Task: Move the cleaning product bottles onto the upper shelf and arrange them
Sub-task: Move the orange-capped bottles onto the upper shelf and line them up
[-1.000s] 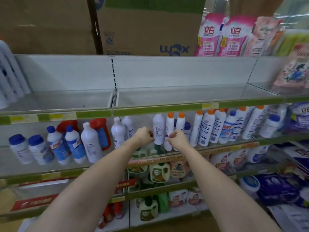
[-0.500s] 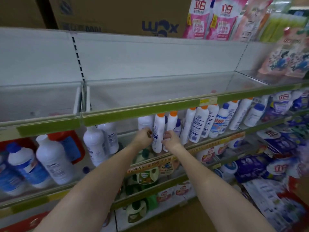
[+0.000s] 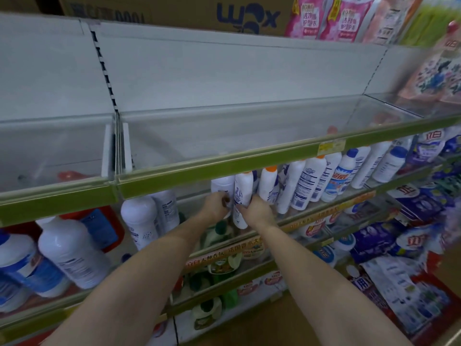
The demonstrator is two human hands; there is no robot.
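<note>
— What have the hands got?

— My left hand (image 3: pixel 216 205) grips a white bottle (image 3: pixel 222 186) on the middle shelf (image 3: pixel 334 205); my right hand (image 3: pixel 257 210) grips the orange-capped bottle (image 3: pixel 242 193) touching it, just to the right.

— Fingers?

— Curled round each bottle; one left fingertip (image 3: pixel 226 199) shows a dark nail.

— Around them?

— Right of my fingers, a row of white bottles (image 3: pixel 311 181) leans along the same shelf. Left of them, bigger white jugs (image 3: pixel 139 218). Straight above my fingers runs the upper shelf (image 3: pixel 224 168) with its green front strip. Below them, green bottles (image 3: pixel 219 231).
</note>
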